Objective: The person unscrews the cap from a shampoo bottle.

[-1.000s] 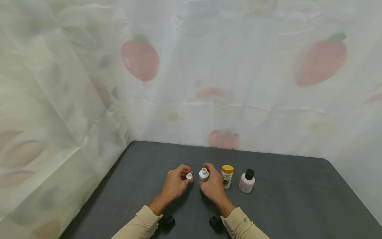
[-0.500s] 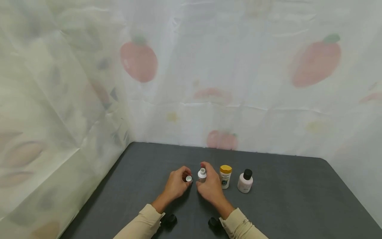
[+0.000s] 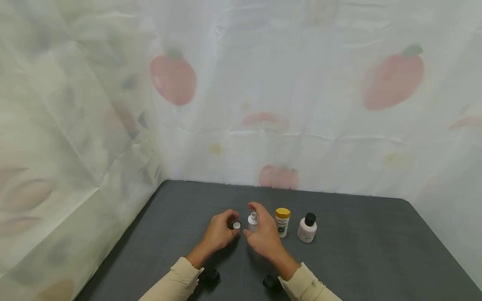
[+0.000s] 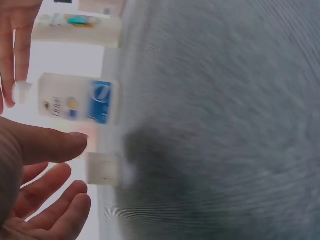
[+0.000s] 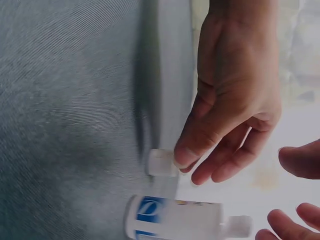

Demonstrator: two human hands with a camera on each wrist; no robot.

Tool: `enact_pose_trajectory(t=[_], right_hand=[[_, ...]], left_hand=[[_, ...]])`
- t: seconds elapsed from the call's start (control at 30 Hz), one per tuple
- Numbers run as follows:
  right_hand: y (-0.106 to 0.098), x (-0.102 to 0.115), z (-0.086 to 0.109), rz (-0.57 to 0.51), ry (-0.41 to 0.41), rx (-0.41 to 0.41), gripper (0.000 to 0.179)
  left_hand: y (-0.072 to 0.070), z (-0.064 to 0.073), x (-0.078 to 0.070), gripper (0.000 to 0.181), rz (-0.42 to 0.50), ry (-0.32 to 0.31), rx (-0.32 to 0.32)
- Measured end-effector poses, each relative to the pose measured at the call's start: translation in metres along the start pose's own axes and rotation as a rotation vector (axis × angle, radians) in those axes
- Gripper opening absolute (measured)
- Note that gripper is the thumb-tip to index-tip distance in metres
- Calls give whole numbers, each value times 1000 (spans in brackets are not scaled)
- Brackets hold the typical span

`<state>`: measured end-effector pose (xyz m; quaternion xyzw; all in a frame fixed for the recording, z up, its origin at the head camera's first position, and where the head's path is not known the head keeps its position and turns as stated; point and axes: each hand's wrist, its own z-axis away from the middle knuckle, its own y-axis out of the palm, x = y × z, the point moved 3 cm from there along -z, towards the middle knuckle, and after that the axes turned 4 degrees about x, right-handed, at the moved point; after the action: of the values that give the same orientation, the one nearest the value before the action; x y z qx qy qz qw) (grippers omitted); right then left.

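Note:
A small white bottle (image 3: 252, 223) with a blue-and-white label stands upright on the table, its narrow neck uncapped. My right hand (image 3: 265, 236) is around its far side and right, thumb and fingers spread apart; the right wrist view shows the fingertips off the bottle (image 5: 185, 217). Just left of the bottle, the white cap (image 3: 236, 225) rests on the tabletop. My left hand (image 3: 218, 232) is beside this cap (image 4: 102, 169). In the left wrist view its thumb and fingers are parted, with the cap beyond the fingertips.
To the right stand a white bottle with a yellow lid (image 3: 282, 221) and a pale pink bottle with a black cap (image 3: 307, 230). The dark grey table (image 3: 357, 242) ends at a fruit-printed curtain (image 3: 320, 159). Black wrist devices (image 3: 211, 276) hang by the sleeves.
The left hand lowers the cap to the table and loosens its fingers. The right hand's grip on the bottle spreads wider, leaving the bottle standing.

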<state>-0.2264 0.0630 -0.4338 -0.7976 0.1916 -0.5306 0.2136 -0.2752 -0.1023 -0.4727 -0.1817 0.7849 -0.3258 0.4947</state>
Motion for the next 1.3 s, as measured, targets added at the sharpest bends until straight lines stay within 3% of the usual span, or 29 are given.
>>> enact_pose_trajectory(t=[0.3,0.53,0.93,1.13,1.3], right_hand=[[-30,17,7,-15,-86,-52,66],[-55,14,18,22,-91,-108,68],[-82,-10,31,84,-54,-170,68],[-84,-20,33,109,-30,-162,69],[-76,-29,30,73,66,-111,68]], left_hand=[[-19,-3,-40,40,53,48,-78],[-20,-4,-75,40,118,118,-82],[1,-13,-105,42,178,200,-27],[18,-20,-112,41,149,262,-32],[30,-30,-115,38,126,233,-33]])
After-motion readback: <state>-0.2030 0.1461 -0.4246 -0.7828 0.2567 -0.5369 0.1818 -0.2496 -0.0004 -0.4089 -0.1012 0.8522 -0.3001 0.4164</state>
